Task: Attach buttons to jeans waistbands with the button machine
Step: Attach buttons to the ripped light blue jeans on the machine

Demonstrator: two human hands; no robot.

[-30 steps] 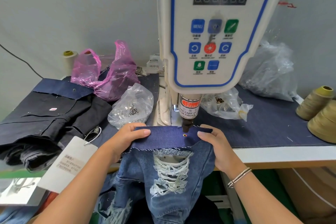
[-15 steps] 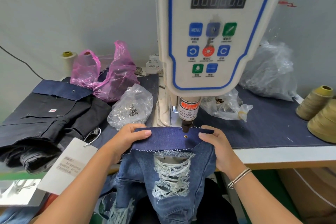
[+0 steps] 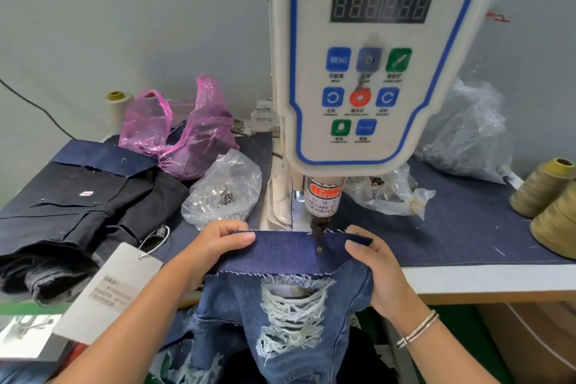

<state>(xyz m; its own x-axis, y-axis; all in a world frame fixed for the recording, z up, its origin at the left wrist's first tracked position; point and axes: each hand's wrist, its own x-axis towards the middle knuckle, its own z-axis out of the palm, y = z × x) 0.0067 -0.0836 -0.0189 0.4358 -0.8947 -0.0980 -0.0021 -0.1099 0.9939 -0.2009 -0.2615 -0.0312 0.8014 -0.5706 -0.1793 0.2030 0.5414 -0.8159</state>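
We've got the dark waistband [image 3: 280, 251] under the button machine [image 3: 367, 72] punch. Our left hand [image 3: 215, 243] and right hand [image 3: 374, 262] pinch its ends, fingers closed on denim, button [image 3: 320, 249] showing.

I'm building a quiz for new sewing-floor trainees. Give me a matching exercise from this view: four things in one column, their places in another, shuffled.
Things:
1. pink bag
2. thread cones
3. black jeans
4. waistband

Places:
A. far right of the table
B. held under the machine head
C. stacked at left
D. behind the clear bag of studs

Pairs: 1-D, 2-A, 3-C, 4-B
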